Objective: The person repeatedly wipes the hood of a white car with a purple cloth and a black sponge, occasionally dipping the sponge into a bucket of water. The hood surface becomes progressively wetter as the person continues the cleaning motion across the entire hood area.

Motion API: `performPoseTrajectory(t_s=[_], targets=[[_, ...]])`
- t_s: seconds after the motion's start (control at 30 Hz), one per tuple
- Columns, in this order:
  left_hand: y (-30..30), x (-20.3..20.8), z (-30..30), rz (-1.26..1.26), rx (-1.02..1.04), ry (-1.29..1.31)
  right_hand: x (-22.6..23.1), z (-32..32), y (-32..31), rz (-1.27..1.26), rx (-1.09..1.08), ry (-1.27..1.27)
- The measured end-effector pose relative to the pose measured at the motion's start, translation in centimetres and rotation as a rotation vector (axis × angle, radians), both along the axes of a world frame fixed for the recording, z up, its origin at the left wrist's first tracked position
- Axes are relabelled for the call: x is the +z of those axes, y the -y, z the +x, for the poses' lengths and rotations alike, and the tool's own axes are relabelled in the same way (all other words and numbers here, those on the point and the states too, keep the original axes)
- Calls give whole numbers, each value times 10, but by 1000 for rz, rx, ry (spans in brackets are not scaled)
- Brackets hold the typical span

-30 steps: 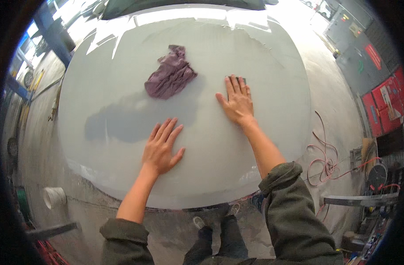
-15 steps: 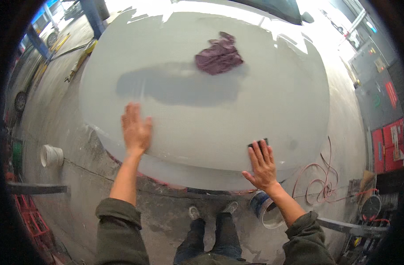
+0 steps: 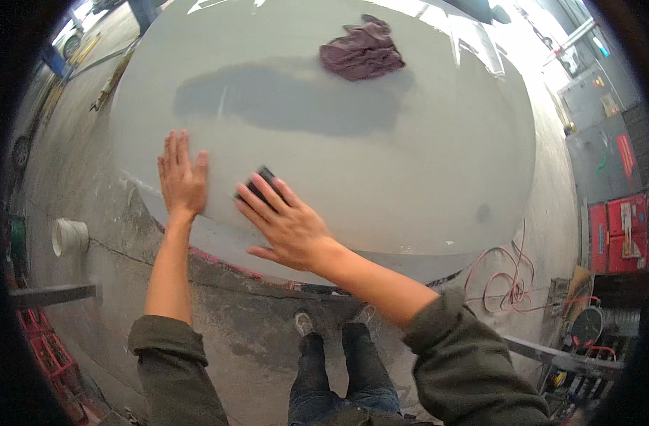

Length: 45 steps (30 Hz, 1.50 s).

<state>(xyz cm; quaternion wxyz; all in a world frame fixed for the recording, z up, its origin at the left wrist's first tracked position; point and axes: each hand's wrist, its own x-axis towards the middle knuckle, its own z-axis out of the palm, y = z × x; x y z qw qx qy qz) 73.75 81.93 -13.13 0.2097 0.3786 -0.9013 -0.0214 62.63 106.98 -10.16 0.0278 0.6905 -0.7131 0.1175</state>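
Observation:
A light grey car hood [image 3: 324, 192] with a darker grey patch across its middle fills the space before me. My left hand [image 3: 182, 174] lies flat on its left front part, fingers stretched out, holding nothing. Farther in from the front edge, my right hand [image 3: 285, 224] presses a black sanding block [image 3: 262, 186] against the hood. The fingers lie over the block and hide most of it. A crumpled purple-brown cloth [image 3: 363, 51] rests on the far part of the hood, beyond the dark patch.
On the floor to the left is a white bucket [image 3: 70, 237]. A reddish hose [image 3: 505, 284] lies coiled at the right, near a red cabinet [image 3: 619, 234]. A red rack [image 3: 51, 348] stands at the lower left. My feet are close to the hood's front edge.
My right hand has swept the sanding block leftward across the hood, near my left hand. The left hand has shifted slightly left. The view has tilted, so the cloth appears higher.

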Motion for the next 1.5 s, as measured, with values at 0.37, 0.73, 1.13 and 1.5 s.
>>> performPoseTrajectory(t_s=[0.37, 0.73, 1.13, 1.5], targets=[[-1, 5, 11, 27, -12, 0, -7, -72, -254, 91, -377, -61], [-58, -12, -11, -50, -167, -9, -6, -139, -174, -105, -878, -27], [-179, 72, -268, 32, -593, 118, 22, -254, -202, 28, -694, 30], [-183, 87, -314, 55, -538, 117, 53, -525, -150, 30, -882, 55]])
